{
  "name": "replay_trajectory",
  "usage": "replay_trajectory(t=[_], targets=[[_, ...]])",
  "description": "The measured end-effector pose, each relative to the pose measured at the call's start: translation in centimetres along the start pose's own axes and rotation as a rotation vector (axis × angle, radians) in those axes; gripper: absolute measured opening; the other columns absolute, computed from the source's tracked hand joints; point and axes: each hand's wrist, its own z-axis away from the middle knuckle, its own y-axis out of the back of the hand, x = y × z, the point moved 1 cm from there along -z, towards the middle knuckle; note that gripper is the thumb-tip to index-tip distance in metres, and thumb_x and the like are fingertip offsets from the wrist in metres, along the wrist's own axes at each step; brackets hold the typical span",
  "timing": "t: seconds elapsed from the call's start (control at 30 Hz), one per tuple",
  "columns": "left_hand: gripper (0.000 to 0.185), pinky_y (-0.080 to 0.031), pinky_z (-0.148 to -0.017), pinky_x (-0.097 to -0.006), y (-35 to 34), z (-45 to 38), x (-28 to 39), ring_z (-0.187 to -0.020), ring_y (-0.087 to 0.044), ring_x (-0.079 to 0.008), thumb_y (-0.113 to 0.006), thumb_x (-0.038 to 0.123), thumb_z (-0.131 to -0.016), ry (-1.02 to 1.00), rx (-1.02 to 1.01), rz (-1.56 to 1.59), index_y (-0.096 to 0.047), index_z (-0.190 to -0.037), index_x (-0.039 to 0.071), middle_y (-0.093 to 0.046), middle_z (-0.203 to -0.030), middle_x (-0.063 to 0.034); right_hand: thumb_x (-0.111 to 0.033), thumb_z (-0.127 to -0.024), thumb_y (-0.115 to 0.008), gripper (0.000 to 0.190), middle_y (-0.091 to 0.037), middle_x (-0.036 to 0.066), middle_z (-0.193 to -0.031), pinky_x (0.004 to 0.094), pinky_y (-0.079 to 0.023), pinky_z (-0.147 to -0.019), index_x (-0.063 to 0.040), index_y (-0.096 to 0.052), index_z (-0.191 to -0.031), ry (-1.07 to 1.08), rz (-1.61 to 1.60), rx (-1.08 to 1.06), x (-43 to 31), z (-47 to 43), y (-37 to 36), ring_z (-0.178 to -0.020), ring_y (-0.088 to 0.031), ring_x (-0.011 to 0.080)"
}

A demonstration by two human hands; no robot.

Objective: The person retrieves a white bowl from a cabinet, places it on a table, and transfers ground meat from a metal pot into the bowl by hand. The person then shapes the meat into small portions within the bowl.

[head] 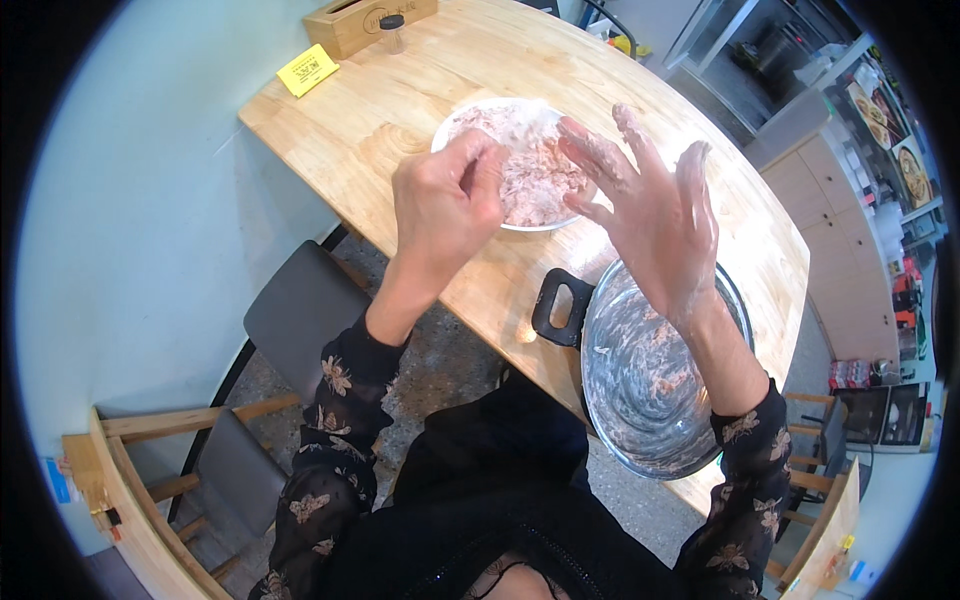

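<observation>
A white bowl filled with pale pink, minced meat-like stuff stands on the wooden table. My left hand is at the bowl's near left rim, its fingers curled in; whether it holds anything is hidden. My right hand is raised between the bowl and a metal pan, palm and spread fingers smeared with the pale mixture, and holds nothing. Below it, the round steel pan with a black handle sits at the table's near edge, its inside coated with streaks of the mixture.
At the table's far left are a yellow folded card bearing writing, a jar of toothpicks and a wooden box. Grey chairs stand at the left by the wall. A cabinet lies beyond the table at right.
</observation>
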Motion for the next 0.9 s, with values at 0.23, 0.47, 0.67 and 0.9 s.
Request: replay_trajectory(t=[0.23,0.47,0.67,0.9], targets=[[0.006,-0.046,-0.051,-0.0372,-1.2,1.8,2.1,-0.06,-0.066,-0.0293,-0.07,0.006,-0.088,-0.241,0.016,-0.007,-0.066,-0.085,0.004,-0.065,-0.072,-0.0117,-0.088,-0.091,-0.026,0.117,-0.034,0.028,-0.161,0.0553,-0.024,-0.124,-0.001,0.007,-0.163,-0.052,-0.207,-0.058,0.1,-2.3,-1.4,-0.152,-0.03,0.0413],[0.005,-0.049,-0.053,-0.0369,-0.4,1.8,1.6,-0.064,-0.068,-0.029,-0.07,0.004,-0.085,-0.295,-0.002,-0.089,-0.068,-0.089,0.004,-0.068,-0.077,-0.0102,-0.089,-0.09,-0.025,0.118,-0.033,0.029,-0.161,0.0549,-0.028,-0.123,-0.001,0.003,-0.163,-0.077,-0.257,-0.084,0.1,-1.4,-3.2,-0.15,-0.034,0.0409],[0.003,-0.048,-0.051,-0.036,0.0,0.9,0.5,-0.057,-0.065,-0.0299,-0.069,0.004,-0.085,-0.264,0.059,-0.127,-0.069,-0.087,0.005,-0.066,-0.071,-0.0119,-0.091,-0.088,-0.024,0.12,-0.035,0.026,-0.161,0.0556,-0.027,-0.123,0.0,0.001,-0.163,-0.073,-0.286,-0.085,-0.2,-0.8,-2.8,-0.149,-0.035,0.0384],[0.01,-0.04,-0.048,-0.0282,0.9,0.0,-1.3,-0.048,-0.053,-0.0129,-0.069,0.002,-0.092,-0.169,0.072,-0.128,-0.066,-0.084,-0.001,-0.055,-0.059,-0.0095,-0.091,-0.088,-0.024,0.121,-0.039,0.028,-0.159,0.0598,-0.017,-0.125,0.0,0.001,-0.163,-0.07,-0.186,-0.05,0.8,-0.5,-1.6,-0.153,-0.03,0.0377]])
